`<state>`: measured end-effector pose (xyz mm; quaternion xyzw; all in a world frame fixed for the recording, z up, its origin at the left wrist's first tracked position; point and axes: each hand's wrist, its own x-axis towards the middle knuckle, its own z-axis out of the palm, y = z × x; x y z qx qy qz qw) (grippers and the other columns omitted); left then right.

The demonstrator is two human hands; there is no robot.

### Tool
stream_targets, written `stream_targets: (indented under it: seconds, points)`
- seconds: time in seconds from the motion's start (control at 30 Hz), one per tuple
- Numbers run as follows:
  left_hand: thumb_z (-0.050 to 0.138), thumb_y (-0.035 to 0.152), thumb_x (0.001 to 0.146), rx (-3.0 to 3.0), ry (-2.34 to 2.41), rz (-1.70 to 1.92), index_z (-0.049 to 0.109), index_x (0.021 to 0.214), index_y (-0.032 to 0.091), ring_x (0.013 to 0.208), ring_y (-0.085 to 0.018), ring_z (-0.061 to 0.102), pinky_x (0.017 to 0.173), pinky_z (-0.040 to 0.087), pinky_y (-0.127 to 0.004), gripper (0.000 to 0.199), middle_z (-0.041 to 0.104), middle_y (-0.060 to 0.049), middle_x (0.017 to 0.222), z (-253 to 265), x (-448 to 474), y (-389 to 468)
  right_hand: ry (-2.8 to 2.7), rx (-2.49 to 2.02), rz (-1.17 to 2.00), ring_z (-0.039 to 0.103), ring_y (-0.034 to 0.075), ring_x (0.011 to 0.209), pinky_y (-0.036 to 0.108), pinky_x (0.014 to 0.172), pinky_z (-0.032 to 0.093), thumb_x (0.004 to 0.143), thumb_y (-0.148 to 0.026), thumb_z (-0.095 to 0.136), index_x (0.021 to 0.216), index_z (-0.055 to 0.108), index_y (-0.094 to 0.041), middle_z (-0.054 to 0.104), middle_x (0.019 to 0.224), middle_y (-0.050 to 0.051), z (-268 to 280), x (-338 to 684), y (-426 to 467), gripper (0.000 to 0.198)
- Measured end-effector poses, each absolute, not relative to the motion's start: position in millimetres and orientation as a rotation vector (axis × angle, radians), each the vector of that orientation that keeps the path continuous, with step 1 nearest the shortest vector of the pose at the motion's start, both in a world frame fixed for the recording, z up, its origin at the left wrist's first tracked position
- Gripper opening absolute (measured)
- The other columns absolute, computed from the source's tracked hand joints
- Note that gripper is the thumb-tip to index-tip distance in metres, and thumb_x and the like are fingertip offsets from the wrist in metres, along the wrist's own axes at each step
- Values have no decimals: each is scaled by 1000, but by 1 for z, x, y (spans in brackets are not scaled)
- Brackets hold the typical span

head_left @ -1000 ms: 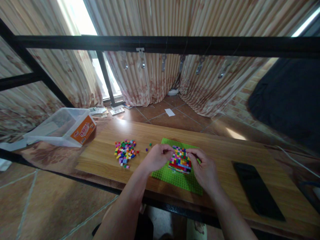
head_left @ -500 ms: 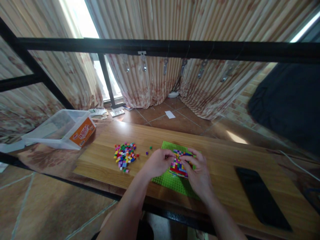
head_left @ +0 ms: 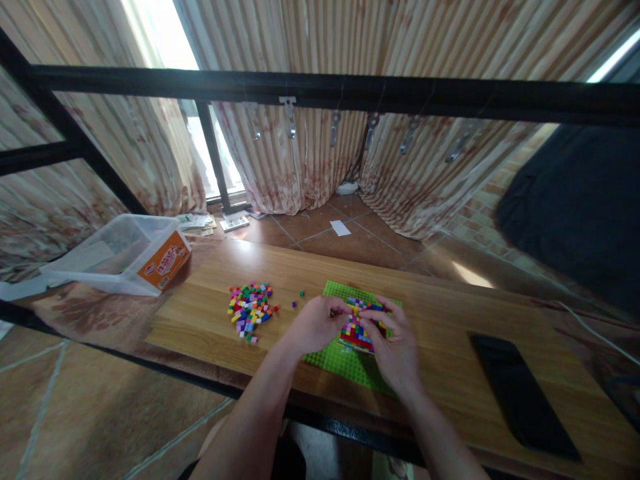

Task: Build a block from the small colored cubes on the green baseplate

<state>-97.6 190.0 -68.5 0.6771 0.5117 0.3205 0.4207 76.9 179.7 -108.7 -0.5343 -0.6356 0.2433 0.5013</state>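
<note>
A green studded baseplate (head_left: 333,363) lies on the wooden board, bearing a low block of multicoloured toy bricks (head_left: 356,339). Over the left side of that block is my left hand (head_left: 323,323), thumb and forefinger pinched together at its top. Whatever is in the pinch is too small to make out. My right hand (head_left: 397,343) rests against the block's right side, its fingers curled with thumb and forefinger meeting above the bricks. Between these fingertips I cannot make out any piece. Both hands cover part of the block and plate.
Loose small bricks (head_left: 250,310) lie piled at left, with a green brick (head_left: 302,293) and a purple brick (head_left: 295,304) nearby. A clear plastic bin (head_left: 107,283) with an orange label stands far left. A dark flat slab (head_left: 523,393) lies at right on the wooden board (head_left: 450,313).
The view has shifted very slightly. Both hands keep nearly the same pose over the brick block, and no piece has visibly moved.
</note>
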Motion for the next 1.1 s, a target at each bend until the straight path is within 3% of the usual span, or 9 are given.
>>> stream_targets:
  seconds: [0.5,0.7,1.1]
  points:
    - [56,14,79,1754,1331,773,75,83,16,63,-13,55,59,40,-22,19,69,0,71,-66,-98,189,-1452,-1338,602,56,26,114,47,103,38,80,-35,64,80,72,-23,62,115,10,-108,75,181,14]
    - [59,10,75,1672,1329,909,71,86,16,66,-13,60,61,45,-21,17,70,-1,75,-68,-96,190,-1330,-1355,698,59,26,109,46,101,40,75,-33,67,77,72,-23,64,113,9,-110,70,183,11]
    - [56,5,78,1872,1385,910,69,101,21,81,-15,67,79,53,-26,31,72,-1,85,-66,-78,188,-1263,-1323,856,58,28,113,47,100,41,73,-37,70,79,73,-23,62,118,10,-113,73,186,16]
